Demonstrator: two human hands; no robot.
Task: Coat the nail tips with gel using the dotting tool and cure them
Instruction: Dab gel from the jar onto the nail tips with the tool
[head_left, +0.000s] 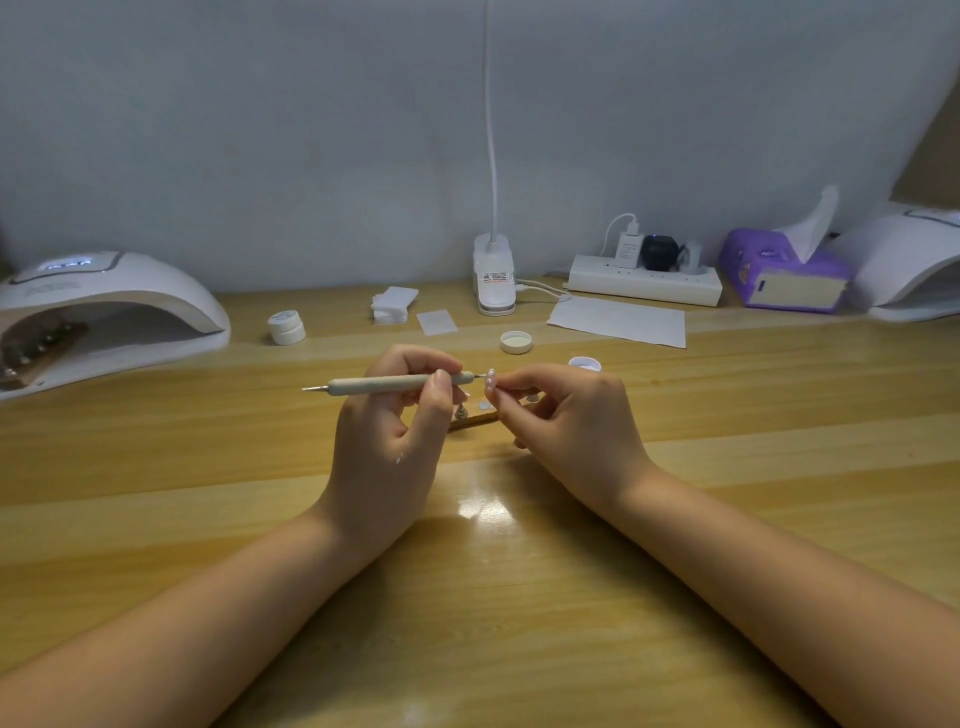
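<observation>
Dim, soft light — glare on table (480, 506), edges warped.

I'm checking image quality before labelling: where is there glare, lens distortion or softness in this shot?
Head view: a bright glare patch on the table between the wrists; wide-angle bending curves the table's far edge; the nail tip at the dotting tool is small and soft, so gel detail is unreadable.

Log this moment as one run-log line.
step: coating | left hand: grips dotting tool | right hand: pinches nail tip | tool end at nail tip | curing: not begun
</observation>
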